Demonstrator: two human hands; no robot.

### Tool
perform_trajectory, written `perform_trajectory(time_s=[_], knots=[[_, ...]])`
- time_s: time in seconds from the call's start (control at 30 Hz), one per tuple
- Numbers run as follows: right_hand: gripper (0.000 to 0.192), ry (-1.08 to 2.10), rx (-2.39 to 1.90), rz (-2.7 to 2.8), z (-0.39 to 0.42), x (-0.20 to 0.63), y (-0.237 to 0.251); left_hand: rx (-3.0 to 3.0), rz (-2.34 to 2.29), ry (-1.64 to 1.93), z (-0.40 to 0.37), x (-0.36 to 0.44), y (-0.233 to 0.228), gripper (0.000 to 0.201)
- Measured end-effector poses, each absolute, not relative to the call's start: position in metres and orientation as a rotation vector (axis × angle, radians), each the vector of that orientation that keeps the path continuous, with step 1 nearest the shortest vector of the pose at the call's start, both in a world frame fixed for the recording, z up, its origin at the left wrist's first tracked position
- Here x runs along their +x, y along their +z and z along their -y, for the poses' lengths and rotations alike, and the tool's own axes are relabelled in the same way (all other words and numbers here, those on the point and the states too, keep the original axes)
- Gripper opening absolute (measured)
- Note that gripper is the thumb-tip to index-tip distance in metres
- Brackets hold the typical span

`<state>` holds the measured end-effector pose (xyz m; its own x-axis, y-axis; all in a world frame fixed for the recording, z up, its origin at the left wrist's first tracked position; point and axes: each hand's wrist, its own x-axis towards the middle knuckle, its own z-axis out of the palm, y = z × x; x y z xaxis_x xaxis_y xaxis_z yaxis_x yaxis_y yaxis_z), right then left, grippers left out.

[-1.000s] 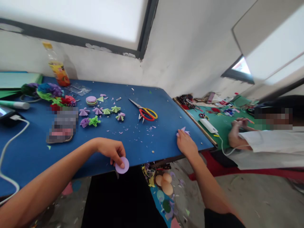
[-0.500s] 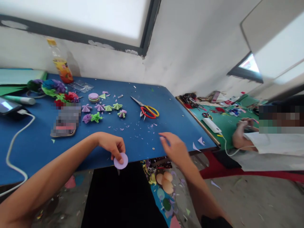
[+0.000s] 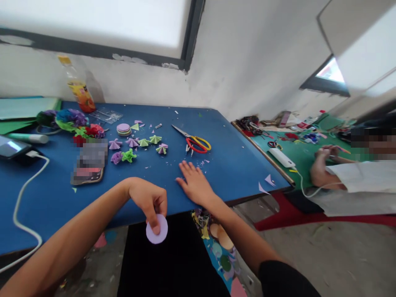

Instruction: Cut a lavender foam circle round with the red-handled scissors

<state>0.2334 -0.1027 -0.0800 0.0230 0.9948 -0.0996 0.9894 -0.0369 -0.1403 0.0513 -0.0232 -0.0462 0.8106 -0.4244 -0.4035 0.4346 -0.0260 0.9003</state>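
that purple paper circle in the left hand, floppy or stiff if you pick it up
The purple circle looks thin and flat, so probably light and bendable. Pinched by the left hand at one edge, it stays flat, hinting at some stiffness. It would likely crease easily.

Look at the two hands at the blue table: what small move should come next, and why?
Probably the right hand should slide forward to the scissors. The left hand pinches an uncut purple paper circle at the blue table edge, the right lies flat and empty, and the scissors lie just beyond its fingertips.
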Motion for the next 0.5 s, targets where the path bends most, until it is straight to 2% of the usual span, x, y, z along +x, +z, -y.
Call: perform_trajectory(time_s=[0.1,0.3,0.4,0.5], knots=[[0.064,0.157,-2.375,1.992,0.119,0.245,-0.073,1.428,-0.018,-0.687,0.024,0.052,-0.048,0.034],[0.057,0.368,-1.602,2.608,0.081,0.186,-0.089,1.448,-0.013,-0.721,0.024,0.055,-0.055,0.034],[0.058,0.371,-1.621,2.605,0.064,0.180,-0.095,1.462,-0.039,-0.727,0.022,0.055,-0.059,0.037],[0.058,0.284,-1.869,2.390,0.074,0.208,-0.093,1.442,-0.072,-0.755,0.022,0.056,-0.064,0.040]])
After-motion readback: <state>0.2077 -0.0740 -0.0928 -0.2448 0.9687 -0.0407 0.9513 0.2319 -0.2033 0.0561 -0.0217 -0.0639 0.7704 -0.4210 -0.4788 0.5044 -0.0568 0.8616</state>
